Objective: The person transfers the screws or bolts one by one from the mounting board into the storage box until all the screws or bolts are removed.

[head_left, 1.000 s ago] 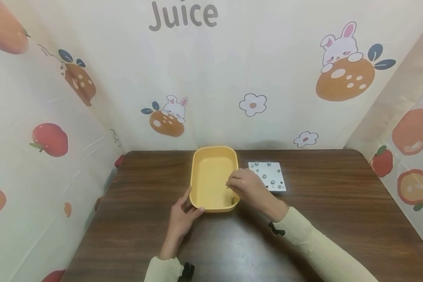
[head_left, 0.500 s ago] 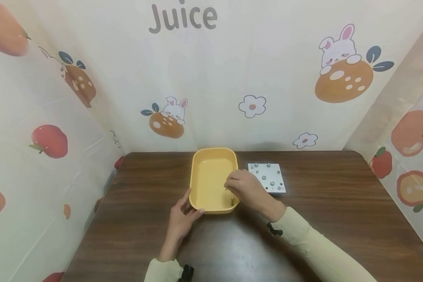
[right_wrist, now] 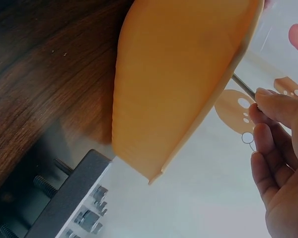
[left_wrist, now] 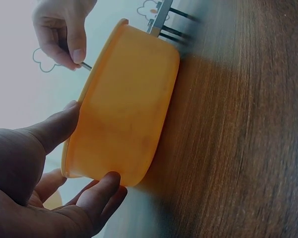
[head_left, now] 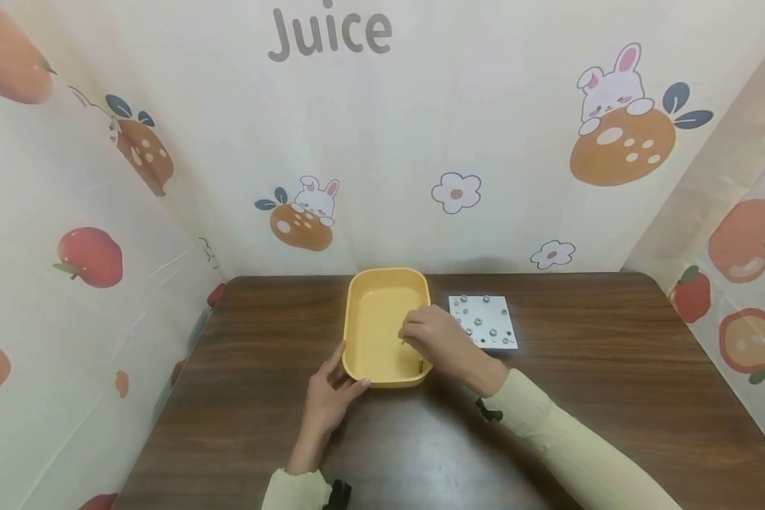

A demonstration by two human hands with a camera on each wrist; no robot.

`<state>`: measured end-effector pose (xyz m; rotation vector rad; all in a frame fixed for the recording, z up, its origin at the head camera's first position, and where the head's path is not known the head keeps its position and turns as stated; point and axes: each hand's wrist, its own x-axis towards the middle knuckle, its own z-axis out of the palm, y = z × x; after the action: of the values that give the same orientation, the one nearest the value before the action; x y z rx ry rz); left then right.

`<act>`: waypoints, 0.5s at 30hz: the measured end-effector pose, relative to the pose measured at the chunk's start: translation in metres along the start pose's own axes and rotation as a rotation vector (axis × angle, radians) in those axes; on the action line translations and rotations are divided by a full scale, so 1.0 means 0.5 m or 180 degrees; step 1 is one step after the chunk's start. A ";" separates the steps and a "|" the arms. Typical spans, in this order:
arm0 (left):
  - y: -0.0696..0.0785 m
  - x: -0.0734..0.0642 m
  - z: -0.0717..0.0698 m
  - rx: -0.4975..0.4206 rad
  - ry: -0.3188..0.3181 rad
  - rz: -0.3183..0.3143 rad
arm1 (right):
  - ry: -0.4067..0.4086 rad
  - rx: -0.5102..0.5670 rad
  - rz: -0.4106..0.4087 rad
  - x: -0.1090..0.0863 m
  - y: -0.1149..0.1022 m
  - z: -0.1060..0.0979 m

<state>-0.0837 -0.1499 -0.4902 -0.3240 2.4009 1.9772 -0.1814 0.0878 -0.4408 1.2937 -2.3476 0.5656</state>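
My left hand (head_left: 329,400) holds the near left corner of a yellow plastic tray (head_left: 388,268), its thumb at the rim. In the left wrist view, fingertips of that hand (left_wrist: 97,198) touch the tray's outer wall. Over the tray's right side, my right hand (head_left: 438,336) pinches a thin threaded screw (right_wrist: 244,86) between thumb and fingers. The screw's far end is hidden behind the tray wall in the right wrist view. Another screw (head_left: 421,365), brass-coloured, is inside the tray near its front right corner.
Right of the tray is a white-topped board (head_left: 494,312) with several screw heads on top. Threaded shafts (right_wrist: 44,186) stick out below it. A dark wood table (head_left: 612,368) carries everything, with a fruit-printed curtain (head_left: 382,142) behind.
My right hand has shifted slightly left over the tray with the screw, uncovering more of the board. The left hand and tray stay in place.
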 end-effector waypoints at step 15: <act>0.001 0.000 0.000 0.0017 0.0005 0.0017 | -0.0299 -0.0072 0.0075 0.025 -0.005 0.011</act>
<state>-0.0839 -0.1497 -0.4895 -0.3194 2.4101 1.9728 -0.1864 0.0750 -0.4386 1.3109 -2.4411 0.4941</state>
